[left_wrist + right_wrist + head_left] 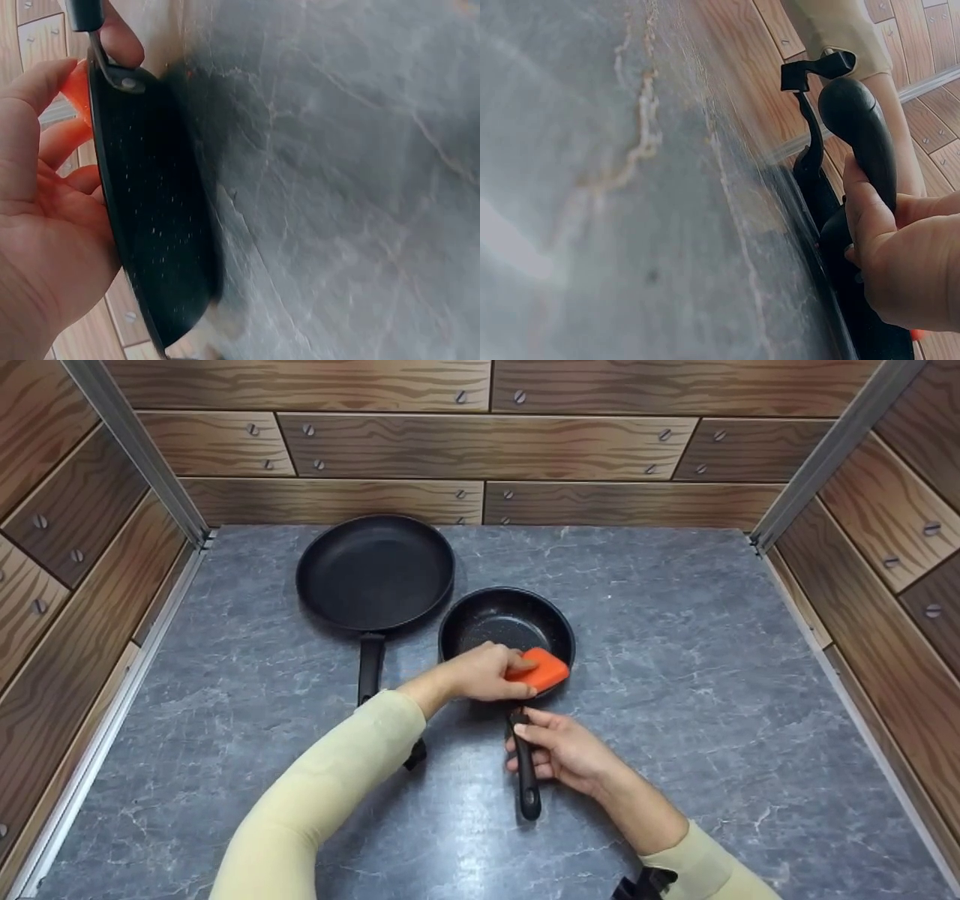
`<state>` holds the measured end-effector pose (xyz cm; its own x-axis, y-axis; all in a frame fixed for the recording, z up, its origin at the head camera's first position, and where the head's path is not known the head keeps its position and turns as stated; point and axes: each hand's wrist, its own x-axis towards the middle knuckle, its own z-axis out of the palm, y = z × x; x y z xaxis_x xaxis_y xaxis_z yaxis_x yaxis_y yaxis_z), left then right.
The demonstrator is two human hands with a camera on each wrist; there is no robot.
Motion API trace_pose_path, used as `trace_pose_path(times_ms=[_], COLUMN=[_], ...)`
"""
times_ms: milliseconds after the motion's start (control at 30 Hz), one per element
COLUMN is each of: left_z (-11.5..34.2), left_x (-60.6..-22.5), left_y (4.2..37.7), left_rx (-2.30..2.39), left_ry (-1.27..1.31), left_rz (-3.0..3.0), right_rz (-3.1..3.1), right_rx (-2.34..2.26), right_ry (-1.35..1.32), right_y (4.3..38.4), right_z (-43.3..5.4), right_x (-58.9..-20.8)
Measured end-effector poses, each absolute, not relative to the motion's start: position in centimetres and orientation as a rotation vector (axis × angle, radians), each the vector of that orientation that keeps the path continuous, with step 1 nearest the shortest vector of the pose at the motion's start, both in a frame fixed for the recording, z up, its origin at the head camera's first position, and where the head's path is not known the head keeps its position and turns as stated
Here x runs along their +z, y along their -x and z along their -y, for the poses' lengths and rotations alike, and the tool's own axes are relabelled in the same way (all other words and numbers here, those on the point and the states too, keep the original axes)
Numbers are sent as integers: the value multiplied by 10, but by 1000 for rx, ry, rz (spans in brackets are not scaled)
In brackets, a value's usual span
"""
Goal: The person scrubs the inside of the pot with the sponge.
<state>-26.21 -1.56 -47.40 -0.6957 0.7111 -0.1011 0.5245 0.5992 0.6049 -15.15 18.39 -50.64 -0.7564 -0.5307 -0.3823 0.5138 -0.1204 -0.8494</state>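
A small black speckled frying pan (504,619) sits near the middle of the table, its handle (529,780) pointing toward me. My left hand (487,671) reaches over the pan's near rim and grips an orange sponge-like pad (544,669) against the inside of the near right wall. In the left wrist view the pan's outer wall (154,202) hides part of that hand's fingers. My right hand (566,750) holds the pan handle close to the pan, thumb on top. The right wrist view shows the fingers around the black handle (866,139).
A larger black frying pan (375,574) lies at the back left, its handle (370,667) running under my left forearm. Wood-patterned panels (480,446) wall the grey marbled table (675,660) at the back and both sides.
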Motion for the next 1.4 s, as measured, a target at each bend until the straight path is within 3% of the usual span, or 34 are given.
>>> trace_pose_path(times_ms=[900, 1400], left_z=[-12, -9], left_x=[-486, -488], left_y=[276, 281], left_rx=[982, 744], left_ry=[-958, -978], left_rz=[-2543, -2607], right_rz=[-1474, -1474], right_rx=[-1922, -1928], right_ry=[53, 38], right_y=[153, 151], right_z=[-187, -185], right_x=[-505, -506])
